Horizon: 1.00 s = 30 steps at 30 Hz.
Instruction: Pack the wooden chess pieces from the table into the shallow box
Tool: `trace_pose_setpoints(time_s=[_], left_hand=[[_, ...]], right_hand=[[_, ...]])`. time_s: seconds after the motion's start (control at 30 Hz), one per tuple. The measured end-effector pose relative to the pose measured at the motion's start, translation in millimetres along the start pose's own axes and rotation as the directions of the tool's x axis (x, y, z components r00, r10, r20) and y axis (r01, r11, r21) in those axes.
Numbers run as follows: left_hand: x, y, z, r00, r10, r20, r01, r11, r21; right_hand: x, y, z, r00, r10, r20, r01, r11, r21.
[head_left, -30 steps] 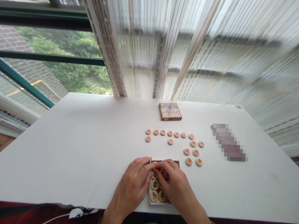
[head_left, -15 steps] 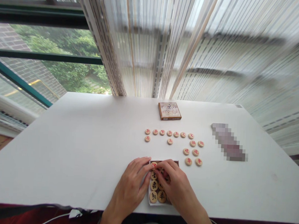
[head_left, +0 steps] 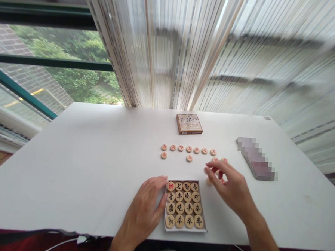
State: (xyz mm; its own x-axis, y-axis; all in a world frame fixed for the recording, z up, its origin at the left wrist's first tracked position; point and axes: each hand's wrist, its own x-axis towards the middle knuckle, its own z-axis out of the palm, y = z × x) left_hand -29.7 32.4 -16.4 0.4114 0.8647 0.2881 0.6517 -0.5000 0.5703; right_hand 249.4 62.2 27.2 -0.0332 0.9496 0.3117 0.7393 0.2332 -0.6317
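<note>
Right hand (head_left: 234, 185) before some red-lettered pieces (head_left: 189, 149), flat box (head_left: 189, 124), curtain (head_left: 185, 55)

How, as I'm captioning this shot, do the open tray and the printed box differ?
The tray is open, showing round pieces; the printed box shows a decorated top.
The tray sits near the table's front edge; the printed box lies towards the back.
The left hand is beside the tray; neither hand is beside the printed box.
Both lie on the white table.

帥, 車, 卒 on discs (head_left: 189, 208)
</note>
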Motion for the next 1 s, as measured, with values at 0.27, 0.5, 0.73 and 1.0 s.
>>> trace_pose_setpoints(time_s=[0.27,0.5,0.73,1.0], left_hand=[[-0.3,0.3,-0.2,1.0,-0.011,-0.012,0.011,1.0,0.005],[-1.6,-1.6,1.1,0.999,-0.036,0.009,0.036,0.999,-0.004],[-2.4,-3.9,1.8,0.999,-0.041,0.014,0.041,0.999,-0.006],[-1.7,-5.0,3.0,0.999,-0.046,0.016,0.046,0.999,-0.01]], right_hand=[[63.0,48.9,-23.2,0.995,0.045,0.092,-0.024,0.975,-0.219],[84.4,66.5,-27.5,0.965,0.119,0.233,-0.052,0.96,-0.276],[73.6,71.0,-23.8,0.97,0.137,0.199,-0.093,0.971,-0.219],[75.4,72.8,-21.8,0.964,0.15,0.219,-0.105,0.973,-0.204]])
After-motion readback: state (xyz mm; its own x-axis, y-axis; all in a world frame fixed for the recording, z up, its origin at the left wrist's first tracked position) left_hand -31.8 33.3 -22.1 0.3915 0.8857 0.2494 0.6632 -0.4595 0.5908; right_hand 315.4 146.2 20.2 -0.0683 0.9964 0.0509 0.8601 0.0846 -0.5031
